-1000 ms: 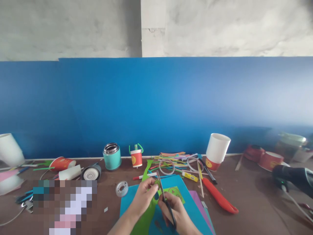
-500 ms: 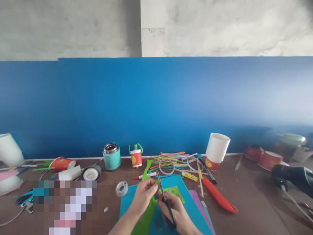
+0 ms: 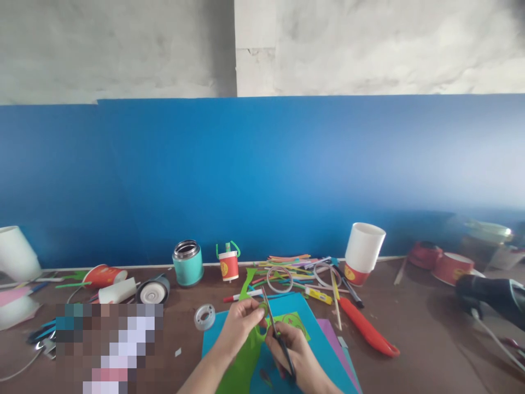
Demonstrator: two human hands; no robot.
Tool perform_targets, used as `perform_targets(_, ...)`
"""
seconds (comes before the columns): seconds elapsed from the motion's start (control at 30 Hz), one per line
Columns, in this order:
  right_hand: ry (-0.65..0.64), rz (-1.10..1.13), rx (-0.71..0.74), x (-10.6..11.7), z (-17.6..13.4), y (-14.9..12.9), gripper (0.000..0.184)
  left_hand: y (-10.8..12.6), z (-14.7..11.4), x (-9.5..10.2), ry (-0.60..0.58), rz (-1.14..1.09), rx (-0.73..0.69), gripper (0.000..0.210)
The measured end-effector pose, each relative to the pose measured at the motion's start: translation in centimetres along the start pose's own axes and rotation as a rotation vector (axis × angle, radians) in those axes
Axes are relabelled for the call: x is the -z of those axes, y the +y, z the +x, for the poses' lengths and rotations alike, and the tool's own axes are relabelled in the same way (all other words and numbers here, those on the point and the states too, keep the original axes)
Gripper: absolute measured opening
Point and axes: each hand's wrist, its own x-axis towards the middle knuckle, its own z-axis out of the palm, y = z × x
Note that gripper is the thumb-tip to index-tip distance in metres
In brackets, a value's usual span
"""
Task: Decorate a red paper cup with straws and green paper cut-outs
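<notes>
My left hand (image 3: pixel 243 323) pinches a small round piece of green paper (image 3: pixel 263 308) between thumb and fingertips. In my right hand (image 3: pixel 293 350) is a pair of scissors (image 3: pixel 282 343) with dark handles, its blades pointing up and away from me beside the green piece. Both hands are above a blue sheet (image 3: pixel 320 358). A cut strip of green paper (image 3: pixel 240 365) lies under my left wrist, and a green scrap with drawn circles (image 3: pixel 301 324) sits behind my right hand. Whether the blades touch the green piece, I cannot tell.
A tape roll (image 3: pixel 204 317), a teal jar (image 3: pixel 187 264) and a small red cup with green straws (image 3: pixel 228 265) stand left of centre. Behind the sheet lie coloured straws (image 3: pixel 283 262) and a glue stick (image 3: pixel 318 295). To the right are white cups (image 3: pixel 365 249) and a red-handled tool (image 3: pixel 369 331).
My hands have barely shifted. The scissors stay at the green piece, with their blades looking slightly closer together, and the green strip under my left wrist has moved a little left.
</notes>
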Motion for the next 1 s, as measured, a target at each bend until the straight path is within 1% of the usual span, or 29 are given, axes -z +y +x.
perform_targets(0.1,0.001,-0.006,0.001,0.02,-0.02,0.11,0.039,0.10,-0.06,-0.30,0.059,-0.032,-0.004,0.023)
perform_targets(0.17,-0.015,0.001,0.016,0.04,-0.03,0.24,0.039,0.19,-0.13,-0.48,0.071,-0.032,-0.003,0.023)
perform_targets(0.37,-0.019,0.035,0.065,-0.03,-0.18,0.11,0.041,0.24,-0.33,-0.72,0.026,-0.049,-0.013,0.022)
perform_targets(0.67,-0.009,0.033,0.045,-0.09,-0.19,0.08,0.045,-0.09,-0.27,-0.58,0.006,-0.088,-0.011,0.021)
perform_targets(1.0,-0.004,0.005,0.017,0.09,0.09,0.42,0.037,0.05,-0.09,-0.17,0.018,-0.013,-0.001,0.022)
